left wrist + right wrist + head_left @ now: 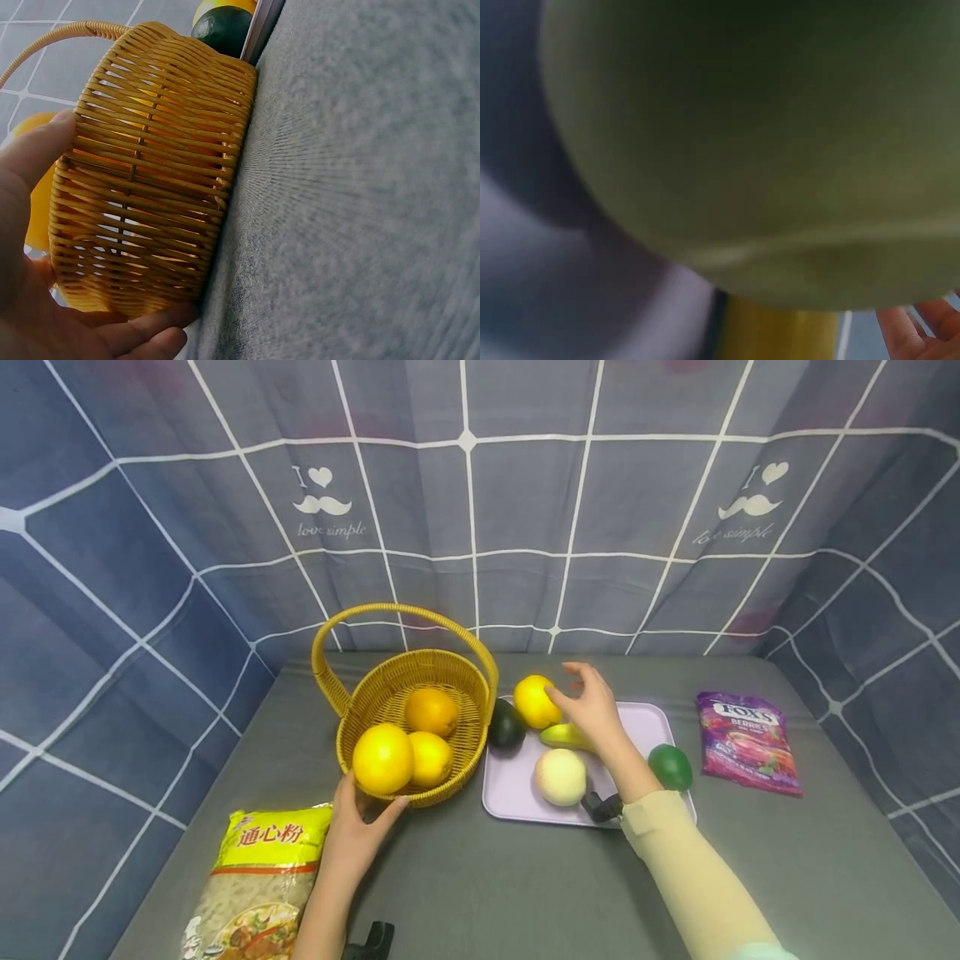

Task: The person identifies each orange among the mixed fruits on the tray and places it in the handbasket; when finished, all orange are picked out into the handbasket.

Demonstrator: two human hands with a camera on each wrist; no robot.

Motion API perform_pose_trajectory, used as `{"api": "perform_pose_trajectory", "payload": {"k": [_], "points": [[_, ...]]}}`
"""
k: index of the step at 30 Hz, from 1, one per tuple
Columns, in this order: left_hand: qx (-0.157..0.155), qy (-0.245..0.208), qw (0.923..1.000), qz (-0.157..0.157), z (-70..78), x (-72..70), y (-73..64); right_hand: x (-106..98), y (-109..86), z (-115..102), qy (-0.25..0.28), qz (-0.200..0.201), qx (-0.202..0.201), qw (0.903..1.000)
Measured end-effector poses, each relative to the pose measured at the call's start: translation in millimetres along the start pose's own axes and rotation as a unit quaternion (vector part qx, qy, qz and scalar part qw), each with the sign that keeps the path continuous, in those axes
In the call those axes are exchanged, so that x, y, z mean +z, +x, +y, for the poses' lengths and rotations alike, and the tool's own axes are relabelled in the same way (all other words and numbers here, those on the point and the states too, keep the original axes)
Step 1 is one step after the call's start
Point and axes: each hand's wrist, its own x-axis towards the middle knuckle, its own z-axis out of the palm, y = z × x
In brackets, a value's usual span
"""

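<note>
My left hand [357,832] holds the front left side of a yellow wicker basket [482,752]. In the left wrist view the thumb is at the rim, and the fingers reach around the lower wall [142,157]. Inside the basket sit a large yellow fruit [383,759], an orange fruit [431,711] and a smaller yellow fruit [431,760]. Over the lilac tray [517,807] my right hand [595,703] is spread, its thumb right at a round yellow fruit [534,701]. The right wrist view is mostly filled by a blurred pale round fruit [765,180], with fingertips [907,337] at lower right.
The tray also bears a dark green avocado [506,727], a banana [564,737], a pale peach [561,777] and a green fruit [670,767]. A purple candy bag [748,742] lies right of it. A pasta bag [258,885] lies at front left. Behind hangs a checked curtain [525,510].
</note>
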Motion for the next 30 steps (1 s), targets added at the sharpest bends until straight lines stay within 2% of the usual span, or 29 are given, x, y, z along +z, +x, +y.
{"api": "perform_pose_trajectory", "payload": {"k": [4, 17, 30], "points": [[-0.003, -0.001, 1.0000, -0.002, 0.1, 0.3, -0.2, 5, 3.0, 10, -0.001, -0.012, 0.013, 0.9998], [-0.005, -0.004, 1.0000, -0.001, 0.6, 0.2, 0.3, 19, 6.1, 20, -0.026, -0.024, 0.021, 0.9992], [-0.008, 0.000, 1.0000, 0.002, 1.1, 0.6, 0.1, 27, 8.0, 21, -0.036, -0.044, 0.031, 0.9979]]}}
